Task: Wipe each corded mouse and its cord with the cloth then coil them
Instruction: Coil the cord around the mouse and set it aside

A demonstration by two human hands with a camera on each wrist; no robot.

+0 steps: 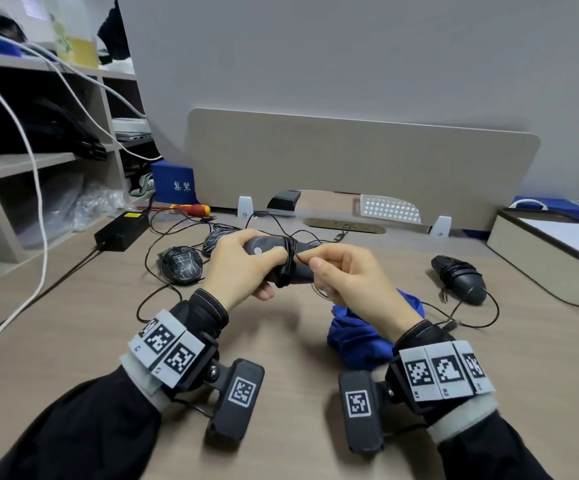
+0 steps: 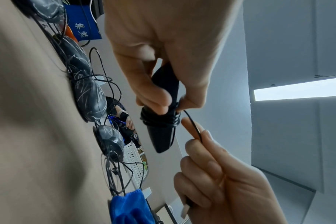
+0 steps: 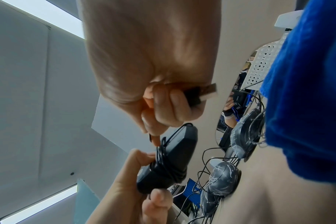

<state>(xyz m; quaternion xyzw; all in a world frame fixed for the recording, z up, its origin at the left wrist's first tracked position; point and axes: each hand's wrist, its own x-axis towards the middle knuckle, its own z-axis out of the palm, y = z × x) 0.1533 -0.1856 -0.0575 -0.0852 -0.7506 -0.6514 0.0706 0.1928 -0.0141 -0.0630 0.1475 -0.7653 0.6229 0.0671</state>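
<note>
At frame centre the left hand (image 1: 243,268) grips the cord-wrapped mouse (image 1: 290,268) while the right hand (image 1: 350,278) pinches its cord (image 2: 194,128), plug (image 3: 205,92) tucked under curled fingers.

head: above, facing down and forward over both hands | left wrist: close under left hand (image 2: 163,50), facing up | right wrist: same | shared: mouse (image 1: 291,268) between hands

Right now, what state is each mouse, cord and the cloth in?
Held mouse: left hand grips it, cord partly wound round.
Cord end: right hand pinches it.
Right mouse: coiled, lying on desk.
Scribbled mice: cords loose.
Blue cloth: crumpled, lying on desk.
</note>
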